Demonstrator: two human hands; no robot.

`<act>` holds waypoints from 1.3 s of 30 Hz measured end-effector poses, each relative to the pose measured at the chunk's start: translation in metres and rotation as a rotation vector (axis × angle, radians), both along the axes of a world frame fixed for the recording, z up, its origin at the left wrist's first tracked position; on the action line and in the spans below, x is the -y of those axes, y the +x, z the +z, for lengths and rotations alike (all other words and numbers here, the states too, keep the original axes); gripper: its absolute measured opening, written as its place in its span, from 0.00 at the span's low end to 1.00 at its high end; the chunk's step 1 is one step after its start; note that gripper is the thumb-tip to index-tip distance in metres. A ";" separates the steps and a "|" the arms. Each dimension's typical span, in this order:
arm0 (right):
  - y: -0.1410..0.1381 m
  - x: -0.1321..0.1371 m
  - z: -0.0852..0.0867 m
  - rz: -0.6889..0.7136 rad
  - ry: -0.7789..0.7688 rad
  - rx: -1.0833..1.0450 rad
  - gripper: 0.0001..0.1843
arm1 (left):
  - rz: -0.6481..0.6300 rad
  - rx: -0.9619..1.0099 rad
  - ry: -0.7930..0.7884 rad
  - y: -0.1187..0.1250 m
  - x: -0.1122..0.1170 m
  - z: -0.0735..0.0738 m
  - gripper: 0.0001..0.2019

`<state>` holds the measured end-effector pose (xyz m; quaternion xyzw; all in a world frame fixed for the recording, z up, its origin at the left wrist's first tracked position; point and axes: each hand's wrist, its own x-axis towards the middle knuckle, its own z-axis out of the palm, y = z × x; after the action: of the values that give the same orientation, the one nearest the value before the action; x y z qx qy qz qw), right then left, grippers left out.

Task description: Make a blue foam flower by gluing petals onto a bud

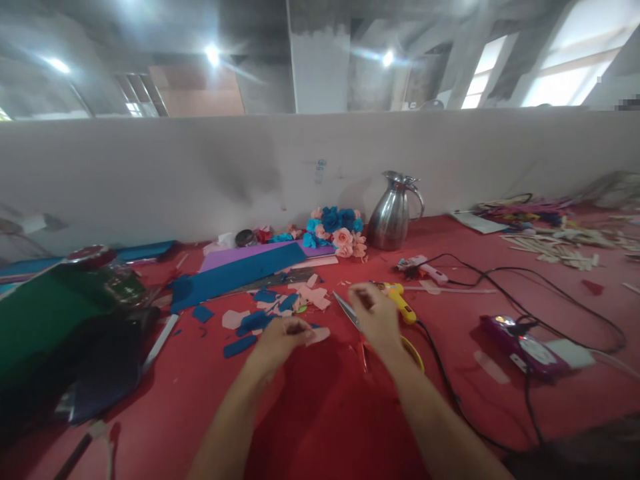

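Observation:
A pale pink paper petal (319, 336) is pinched between the thumb and fingers of my left hand (284, 337), low over the red table. To the right, my right hand (376, 313) is raised with its fingers curled together; whatever lies between the fingertips is too small to make out. Beneath that hand are scissors (362, 353) with orange-red handles, their blades pointing away from me. A yellow glue gun (404, 308) lies just beyond its right side. Cut blue petals (254, 323) and pink petals (314, 296) are scattered beyond my left hand.
Blue paper (240, 275) lies across a purple sheet, near a bunch of paper flowers (336, 230). A steel jug (393, 213) stands against the low wall. Black cords run on the right from a purple power box (525, 350). Green sheets (55, 320) lie at left.

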<state>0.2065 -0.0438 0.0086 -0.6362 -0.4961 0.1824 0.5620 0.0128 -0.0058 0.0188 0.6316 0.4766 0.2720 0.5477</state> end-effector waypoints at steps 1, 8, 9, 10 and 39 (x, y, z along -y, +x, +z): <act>0.017 0.003 0.000 -0.110 -0.048 0.120 0.10 | -0.051 -0.031 -0.023 0.001 0.001 -0.001 0.07; 0.099 0.019 -0.023 -0.240 -0.434 0.460 0.06 | 0.094 -0.209 0.207 0.001 -0.005 -0.007 0.07; 0.102 0.017 -0.025 -0.228 -0.471 0.453 0.05 | 0.108 -0.196 0.206 -0.002 -0.007 -0.007 0.07; 0.104 0.014 -0.026 -0.219 -0.492 0.412 0.04 | 0.110 -0.179 0.188 -0.005 -0.009 -0.006 0.08; 0.025 0.038 0.009 0.373 -0.310 -0.081 0.18 | 0.003 -0.380 0.127 -0.021 -0.020 -0.011 0.08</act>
<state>0.2316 -0.0814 0.0179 -0.6043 -0.5482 0.3823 0.4337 -0.0078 0.0145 0.0073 0.7043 0.5542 0.1780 0.4065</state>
